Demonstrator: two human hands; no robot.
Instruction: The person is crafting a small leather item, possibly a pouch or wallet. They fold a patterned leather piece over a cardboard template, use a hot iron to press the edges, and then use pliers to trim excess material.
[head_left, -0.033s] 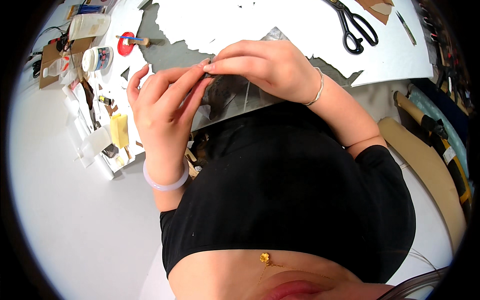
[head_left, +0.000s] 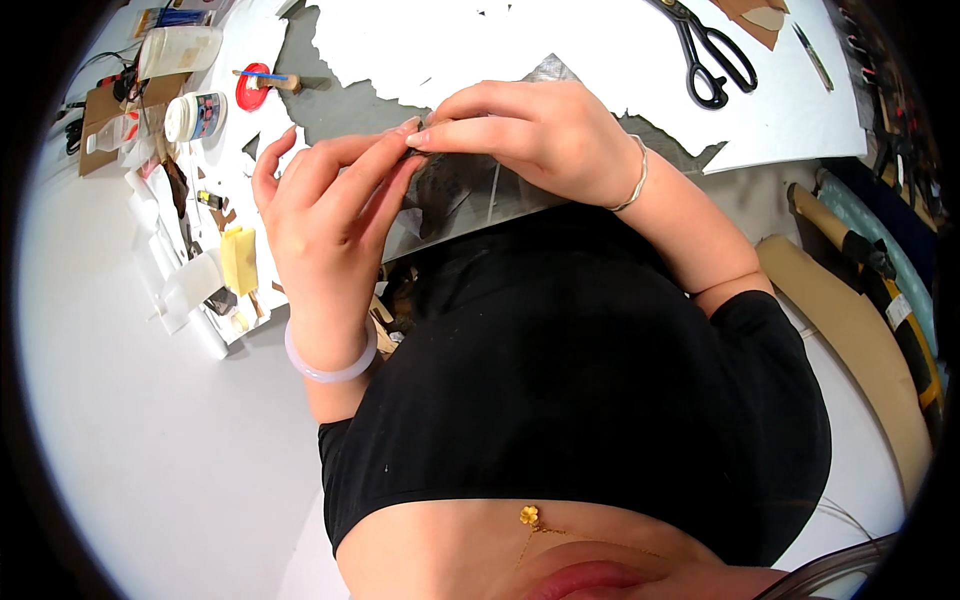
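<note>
My left hand and my right hand meet at the fingertips over the near edge of the worktable. Between them they pinch a small dark piece, mostly covered by the fingers, so its kind is unclear. The left thumb and forefinger press together from the left, while the right thumb and forefinger close on it from the right. The left little finger sticks up and away. Under the hands lies a dark grey, glossy sheet-like patch on the table.
Torn white sheeting covers much of the grey table. Black-handled scissors and tweezers lie at far right. At left are a red lid with a brush, a white jar and a yellow sponge-like block. Rolled materials stand at right.
</note>
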